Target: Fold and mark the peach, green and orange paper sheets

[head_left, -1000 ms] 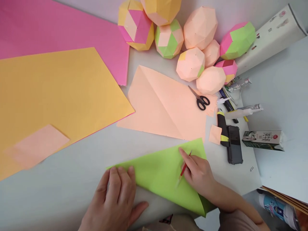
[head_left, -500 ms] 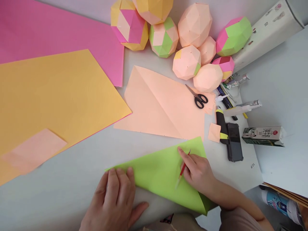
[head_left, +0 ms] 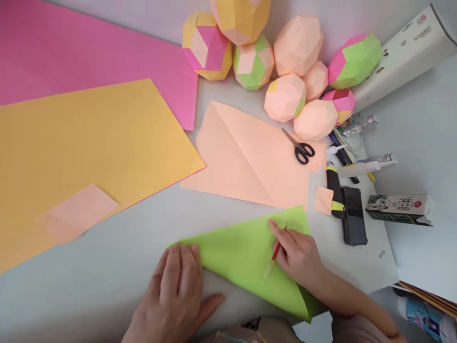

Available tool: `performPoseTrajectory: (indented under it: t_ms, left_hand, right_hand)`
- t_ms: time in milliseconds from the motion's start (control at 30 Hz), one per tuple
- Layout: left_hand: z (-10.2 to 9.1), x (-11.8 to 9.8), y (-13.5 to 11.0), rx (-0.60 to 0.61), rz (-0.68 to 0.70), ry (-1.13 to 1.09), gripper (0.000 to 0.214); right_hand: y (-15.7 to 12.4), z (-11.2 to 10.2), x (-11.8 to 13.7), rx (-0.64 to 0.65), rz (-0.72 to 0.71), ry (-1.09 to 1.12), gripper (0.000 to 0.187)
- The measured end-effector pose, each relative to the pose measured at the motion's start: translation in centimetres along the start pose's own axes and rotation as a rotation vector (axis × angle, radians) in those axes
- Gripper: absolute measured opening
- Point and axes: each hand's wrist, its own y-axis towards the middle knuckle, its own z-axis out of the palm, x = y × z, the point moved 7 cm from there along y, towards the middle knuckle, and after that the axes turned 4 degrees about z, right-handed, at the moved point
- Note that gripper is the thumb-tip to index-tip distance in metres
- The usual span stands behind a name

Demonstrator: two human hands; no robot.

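Observation:
A sheet of green paper point(head_left: 232, 257) lies folded over on the table, its near right corner lifting at the front edge. My left hand point(head_left: 178, 288) rests flat on the sheet's pointed left end, fingers side by side and thumb held apart. Near the far right edge of the green sheet, my right hand point(head_left: 300, 255) presses down with a stretched index finger. A thin red pen refill point(head_left: 275, 253) is held in that hand, slanting across the curled fingers. Beyond lies a creased peach sheet point(head_left: 246, 157) with black-handled scissors point(head_left: 303, 151) on its right part.
Large yellow point(head_left: 89, 138) and pink sheets point(head_left: 107, 52) cover the left side. Several faceted paper balls point(head_left: 298, 45) crowd the back. At the right are a phone point(head_left: 354, 214), a black-and-yellow box cutter point(head_left: 334, 190), a milk carton point(head_left: 400, 208) and small bottles.
The whole view has shifted slightly, so everything sits a little further right. Both hands keep their places on the green paper, and the refill stays in my right hand.

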Motion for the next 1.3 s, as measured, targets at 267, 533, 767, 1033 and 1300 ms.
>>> performPoseTrajectory:
  t_ms: [267, 533, 767, 1033, 1300]
  left_hand:
    - [0.5, -0.1, 0.1, 0.086, -0.202, -0.046, 0.098]
    - [-0.1, 0.3, 0.6, 0.088, -0.239, 0.041, 0.095]
    - [-0.1, 0.2, 0.4, 0.097, -0.237, 0.047, 0.098]
    - [0.3, 0.3, 0.7, 0.171, -0.163, 0.047, 0.097]
    - [0.1, 0.4, 1.0, 0.166, -0.05, 0.043, 0.084]
  right_hand:
    - [0.1, 0.0, -0.2, -0.037, -0.028, -0.008, 0.056]
    - [0.3, -0.5, 0.1, -0.108, -0.103, -0.027, 0.054]
    - [0.3, -0.6, 0.1, -0.145, -0.135, -0.074, 0.049]
    - [0.4, -0.5, 0.1, -0.133, -0.122, -0.069, 0.047]
    - [0.1, 0.3, -0.1, -0.065, -0.059, -0.145, 0.047]
